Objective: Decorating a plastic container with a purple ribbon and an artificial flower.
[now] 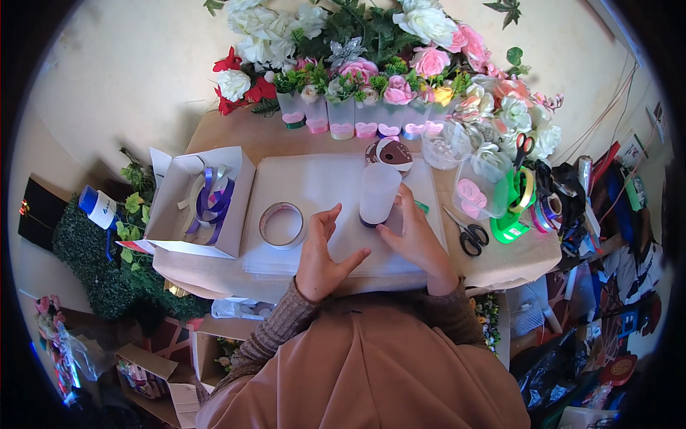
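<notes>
A frosted, translucent cylinder with a dark band at its base stands on the white sheets. My right hand is at its right side, thumb by the base and fingers along the wall, apparently gripping it. My left hand is held open to the left of the cylinder, its thumb and fingers apart and nothing in it. Left of that hand lies a roll of wide tape on its side. Behind the cylinder is a brown spool of ribbon, partly covered by it.
Several flower-filled translucent vases line the back. A white box with purple ribbon stands left. To the right are scissors, a plastic tub with pink heart labels, a green tape dispenser and ribbon rolls.
</notes>
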`<state>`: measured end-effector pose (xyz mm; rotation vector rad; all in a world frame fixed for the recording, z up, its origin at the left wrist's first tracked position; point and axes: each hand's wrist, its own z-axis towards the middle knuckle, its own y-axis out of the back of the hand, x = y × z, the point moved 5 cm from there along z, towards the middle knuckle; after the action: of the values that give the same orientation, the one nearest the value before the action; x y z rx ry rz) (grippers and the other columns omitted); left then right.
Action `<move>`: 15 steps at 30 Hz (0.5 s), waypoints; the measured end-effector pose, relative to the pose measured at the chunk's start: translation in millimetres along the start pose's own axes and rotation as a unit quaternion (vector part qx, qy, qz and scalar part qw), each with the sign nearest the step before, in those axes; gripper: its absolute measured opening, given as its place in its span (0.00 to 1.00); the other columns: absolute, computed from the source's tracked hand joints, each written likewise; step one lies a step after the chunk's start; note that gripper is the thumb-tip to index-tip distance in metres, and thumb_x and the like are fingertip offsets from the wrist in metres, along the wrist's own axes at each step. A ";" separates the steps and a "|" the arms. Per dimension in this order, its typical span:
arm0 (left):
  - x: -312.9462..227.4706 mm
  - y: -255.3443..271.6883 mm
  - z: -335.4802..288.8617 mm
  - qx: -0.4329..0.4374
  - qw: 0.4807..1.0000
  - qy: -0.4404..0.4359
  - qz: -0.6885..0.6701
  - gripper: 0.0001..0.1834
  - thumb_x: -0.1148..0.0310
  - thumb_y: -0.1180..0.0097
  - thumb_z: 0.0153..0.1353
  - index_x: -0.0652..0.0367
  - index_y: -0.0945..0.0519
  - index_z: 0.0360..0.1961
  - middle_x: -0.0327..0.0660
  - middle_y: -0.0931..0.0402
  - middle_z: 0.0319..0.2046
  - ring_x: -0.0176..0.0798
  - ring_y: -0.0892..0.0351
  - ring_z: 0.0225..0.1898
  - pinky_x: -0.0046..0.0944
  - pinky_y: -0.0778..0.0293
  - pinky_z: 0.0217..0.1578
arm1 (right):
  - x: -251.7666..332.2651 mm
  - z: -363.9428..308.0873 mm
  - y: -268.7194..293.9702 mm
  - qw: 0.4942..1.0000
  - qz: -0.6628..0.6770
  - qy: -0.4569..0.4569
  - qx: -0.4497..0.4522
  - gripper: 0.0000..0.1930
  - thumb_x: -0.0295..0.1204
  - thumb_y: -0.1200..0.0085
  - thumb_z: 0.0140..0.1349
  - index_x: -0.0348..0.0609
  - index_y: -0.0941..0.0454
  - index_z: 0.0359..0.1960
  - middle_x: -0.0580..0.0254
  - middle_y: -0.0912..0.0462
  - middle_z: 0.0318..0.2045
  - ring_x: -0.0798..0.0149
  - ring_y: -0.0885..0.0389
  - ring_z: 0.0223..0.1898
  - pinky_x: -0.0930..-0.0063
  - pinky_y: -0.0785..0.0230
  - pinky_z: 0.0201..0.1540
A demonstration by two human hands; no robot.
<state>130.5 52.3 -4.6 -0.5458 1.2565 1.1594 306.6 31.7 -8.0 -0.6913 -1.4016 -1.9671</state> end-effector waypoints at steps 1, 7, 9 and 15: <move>-1.3 2.5 -1.6 -0.003 1.000 0.001 0.001 0.38 0.71 0.31 0.45 0.63 0.43 0.51 0.55 0.42 0.60 0.46 0.44 0.64 0.46 0.45 0.62 | 0.9 0.2 0.1 1.000 -0.004 -0.008 0.002 0.41 0.28 0.39 0.49 0.37 0.53 0.62 0.42 0.32 0.52 0.49 0.35 0.58 0.61 0.43 0.59; -13.8 39.4 -23.9 -0.239 0.963 -0.119 -0.028 0.29 0.80 0.38 0.48 0.64 0.39 0.50 0.49 0.31 0.46 0.40 0.26 0.47 0.37 0.28 0.48 | -5.1 0.3 -5.3 0.999 0.048 -0.009 -0.005 0.44 0.25 0.41 0.47 0.43 0.56 0.65 0.45 0.31 0.51 0.49 0.35 0.57 0.58 0.48 0.60; -14.7 61.7 -36.9 -0.324 0.932 -0.162 -0.020 0.24 0.84 0.44 0.53 0.62 0.40 0.48 0.44 0.32 0.38 0.34 0.27 0.35 0.31 0.26 0.37 | -2.2 -0.9 -3.7 0.999 0.038 -0.012 0.001 0.44 0.24 0.41 0.47 0.40 0.56 0.64 0.43 0.32 0.52 0.50 0.35 0.57 0.60 0.46 0.59; 7.0 150.9 -76.9 -0.485 0.859 -0.152 0.065 0.19 0.83 0.46 0.54 0.62 0.39 0.44 0.40 0.34 0.32 0.30 0.31 0.30 0.27 0.31 0.33 | -3.9 -8.8 -1.2 1.000 0.023 -0.015 -0.008 0.42 0.19 0.48 0.46 0.40 0.55 0.64 0.44 0.34 0.53 0.51 0.34 0.56 0.64 0.41 0.57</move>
<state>-38.6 46.4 5.5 -0.9665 0.3575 1.8996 307.8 24.4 -14.2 -0.7574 -1.3769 -1.9430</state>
